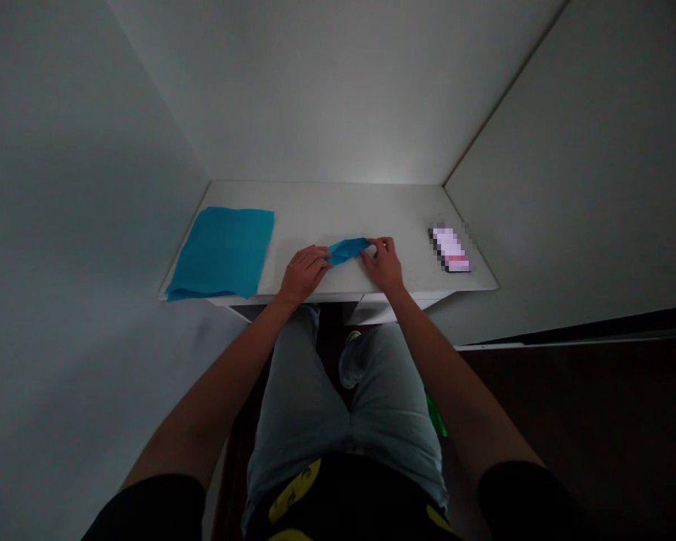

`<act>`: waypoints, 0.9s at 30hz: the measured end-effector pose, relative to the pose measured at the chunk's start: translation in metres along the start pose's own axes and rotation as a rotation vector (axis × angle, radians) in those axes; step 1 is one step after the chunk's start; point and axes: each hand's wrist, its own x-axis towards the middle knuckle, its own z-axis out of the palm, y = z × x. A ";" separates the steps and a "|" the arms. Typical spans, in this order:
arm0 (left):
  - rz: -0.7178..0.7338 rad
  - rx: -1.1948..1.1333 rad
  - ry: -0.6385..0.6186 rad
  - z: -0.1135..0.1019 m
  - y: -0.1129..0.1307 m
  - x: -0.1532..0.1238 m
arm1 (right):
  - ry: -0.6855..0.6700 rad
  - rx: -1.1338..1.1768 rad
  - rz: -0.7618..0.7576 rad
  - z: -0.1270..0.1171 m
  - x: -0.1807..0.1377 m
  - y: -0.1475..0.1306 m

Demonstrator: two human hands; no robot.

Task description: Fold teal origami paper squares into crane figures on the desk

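A narrow, folded piece of blue paper [348, 250] spans the gap between my two hands, just over the white desk. My left hand [306, 271] grips its left end, fingers closed together. At the other end, my right hand [384, 263] pinches the upper right tip between thumb and fingers. The paper looks creased, with a lighter blue patch near the left hand; its exact folded shape is hard to make out. On the left of the desk lies a stack of flat blue sheets [222, 252], apart from both hands.
The white desk [315, 203] meets walls at the back and on both sides. A phone [451, 249] with a lit, blurred screen lies at the right. Below the front edge are my legs and a partly hidden green object [436, 413].
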 end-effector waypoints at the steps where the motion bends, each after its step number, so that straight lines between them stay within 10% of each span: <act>1: 0.006 -0.003 -0.001 -0.001 0.002 0.000 | -0.010 -0.010 -0.007 0.000 0.000 0.000; 7: 0.053 -0.076 -0.002 -0.013 0.027 0.015 | -0.027 0.005 -0.023 0.000 -0.001 0.000; 16: -0.260 -0.404 0.451 -0.024 0.053 0.058 | -0.165 0.147 -0.170 -0.011 -0.005 -0.009; 27: -0.909 -0.579 0.546 0.036 -0.019 0.067 | -0.164 0.464 -0.129 -0.013 0.002 -0.003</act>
